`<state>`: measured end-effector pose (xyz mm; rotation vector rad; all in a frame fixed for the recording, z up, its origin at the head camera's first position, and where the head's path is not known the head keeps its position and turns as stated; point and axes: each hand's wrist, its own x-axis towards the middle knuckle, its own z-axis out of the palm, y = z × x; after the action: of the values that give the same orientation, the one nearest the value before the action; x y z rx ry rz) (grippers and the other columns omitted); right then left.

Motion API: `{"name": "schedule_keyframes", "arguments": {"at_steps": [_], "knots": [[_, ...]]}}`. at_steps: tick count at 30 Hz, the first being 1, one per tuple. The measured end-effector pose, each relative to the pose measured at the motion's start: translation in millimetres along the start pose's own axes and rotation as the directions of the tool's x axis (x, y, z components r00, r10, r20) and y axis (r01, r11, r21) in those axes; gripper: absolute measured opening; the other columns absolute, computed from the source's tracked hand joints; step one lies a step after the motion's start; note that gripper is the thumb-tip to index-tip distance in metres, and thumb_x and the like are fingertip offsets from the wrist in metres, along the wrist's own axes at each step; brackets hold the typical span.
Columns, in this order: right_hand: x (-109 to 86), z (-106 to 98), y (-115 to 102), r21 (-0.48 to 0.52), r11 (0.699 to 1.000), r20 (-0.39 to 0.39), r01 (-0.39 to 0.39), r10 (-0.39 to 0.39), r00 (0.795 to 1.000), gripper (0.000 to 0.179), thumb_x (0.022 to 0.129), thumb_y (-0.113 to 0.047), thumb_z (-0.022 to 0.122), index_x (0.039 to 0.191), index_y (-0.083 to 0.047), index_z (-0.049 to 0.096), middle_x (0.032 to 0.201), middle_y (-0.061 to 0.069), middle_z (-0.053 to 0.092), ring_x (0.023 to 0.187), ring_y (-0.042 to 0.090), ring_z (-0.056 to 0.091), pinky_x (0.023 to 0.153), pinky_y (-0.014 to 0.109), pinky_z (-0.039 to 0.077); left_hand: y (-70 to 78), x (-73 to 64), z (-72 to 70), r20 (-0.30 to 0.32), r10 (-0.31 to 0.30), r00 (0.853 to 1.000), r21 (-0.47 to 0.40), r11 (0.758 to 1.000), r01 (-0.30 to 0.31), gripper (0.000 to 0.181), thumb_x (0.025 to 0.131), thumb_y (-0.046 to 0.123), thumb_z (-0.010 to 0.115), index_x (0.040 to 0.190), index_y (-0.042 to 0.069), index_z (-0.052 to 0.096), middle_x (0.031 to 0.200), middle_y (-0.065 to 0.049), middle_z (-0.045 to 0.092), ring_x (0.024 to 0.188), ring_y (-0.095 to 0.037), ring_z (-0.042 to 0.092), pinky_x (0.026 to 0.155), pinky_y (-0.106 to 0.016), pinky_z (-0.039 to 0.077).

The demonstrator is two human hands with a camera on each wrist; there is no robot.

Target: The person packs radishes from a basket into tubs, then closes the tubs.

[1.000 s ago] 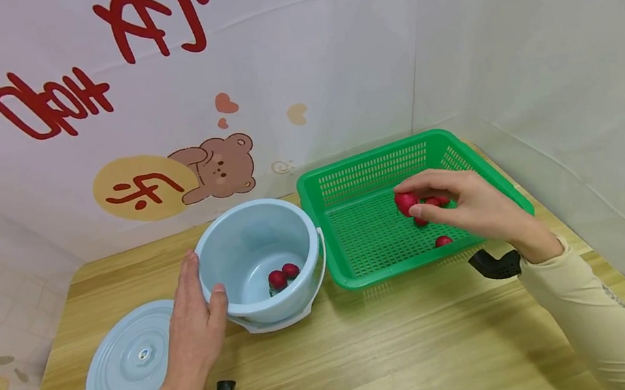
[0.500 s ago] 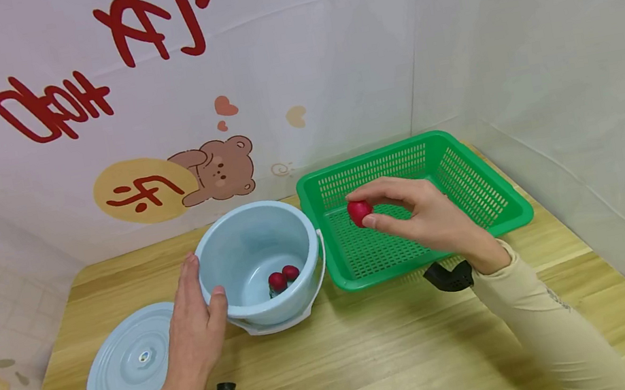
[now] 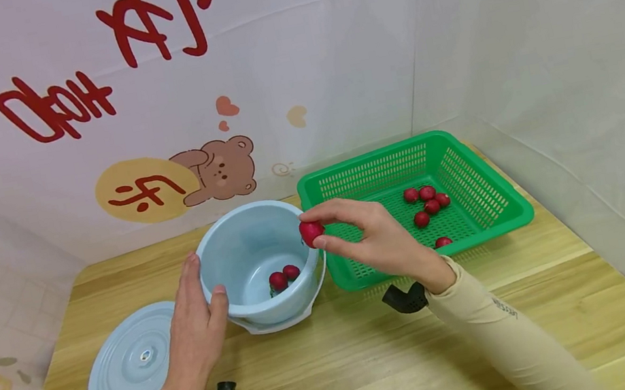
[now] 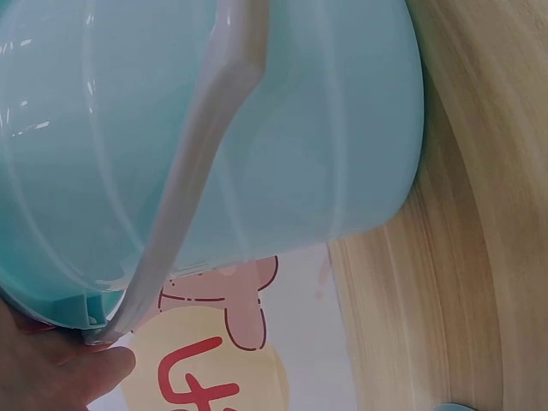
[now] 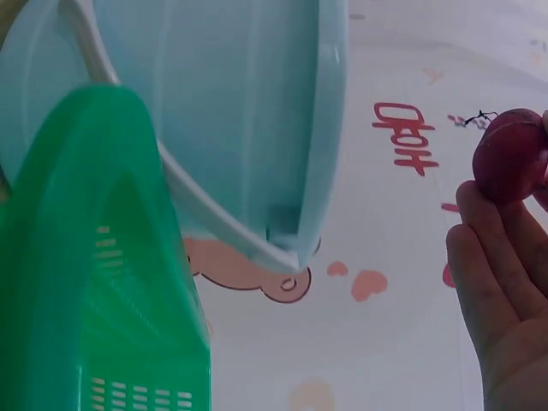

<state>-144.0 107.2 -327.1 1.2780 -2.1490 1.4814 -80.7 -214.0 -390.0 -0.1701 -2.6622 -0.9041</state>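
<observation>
In the head view my right hand (image 3: pixel 371 233) pinches a red radish (image 3: pixel 311 232) between thumb and fingertips, at the right rim of the light blue bucket (image 3: pixel 266 306). The right wrist view shows the same radish (image 5: pixel 509 157) with a thin dark root. My left hand (image 3: pixel 200 338) lies along the bucket's left side, fingers fairly straight, fingertips and thumb at the rim. Two radishes (image 3: pixel 278 281) lie on the bucket's floor. Several more radishes (image 3: pixel 431 206) lie in the green basket (image 3: pixel 432 262) to the right.
A round light blue lid (image 3: pixel 125 371) lies on the wooden table (image 3: pixel 344 383), left of the bucket and partly behind my left hand. The bucket's white handle (image 3: pixel 284 322) hangs down at its front. A printed cloth wall (image 3: pixel 340 66) stands close behind.
My right hand has carried the radish left from over the green basket to the bucket's rim, uncovering the radishes in the basket. My left hand has stayed at the bucket.
</observation>
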Motion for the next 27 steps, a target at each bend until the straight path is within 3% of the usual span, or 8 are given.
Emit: {"name": "schedule_keyframes", "arguments": {"at_steps": [7,14,27], "knots": [[7.2,20.7,2.7,0.003,0.999,0.013,0.041,-0.041,0.999,0.038,0.093,-0.006,0.076,0.131,-0.008,0.069,0.127,0.002,0.07,0.115,0.016,0.065,0.095,0.045,0.057,-0.5,0.0,0.7,-0.001,-0.002,1.0,0.003,1.0,0.002,0.067,0.107,0.028,0.045,0.163,-0.002,0.022,0.168,-0.021,0.023,0.153,-0.043,0.024,0.118,-0.065,0.027],[14.5,35.6,5.3,0.005,0.997,0.045,0.076,-0.076,0.996,0.035,0.095,-0.008,0.074,0.13,-0.006,0.069,0.125,0.003,0.071,0.117,0.014,0.067,0.1,0.037,0.055,-0.3,0.2,1.3,-0.005,0.001,1.0,0.002,1.0,-0.001,0.066,0.107,0.027,0.045,0.162,-0.003,0.022,0.168,-0.022,0.024,0.153,-0.043,0.024,0.118,-0.066,0.028],[21.0,53.6,12.8,-0.206,0.972,0.135,0.111,-0.084,0.987,0.028,0.095,-0.017,0.076,0.121,-0.007,0.074,0.121,0.002,0.073,0.118,0.011,0.066,0.104,0.023,0.049,-0.3,0.9,1.1,-0.004,-0.005,1.0,-0.006,1.0,0.005,0.067,0.107,0.026,0.045,0.162,-0.002,0.022,0.168,-0.022,0.023,0.153,-0.043,0.024,0.118,-0.065,0.028]]}}
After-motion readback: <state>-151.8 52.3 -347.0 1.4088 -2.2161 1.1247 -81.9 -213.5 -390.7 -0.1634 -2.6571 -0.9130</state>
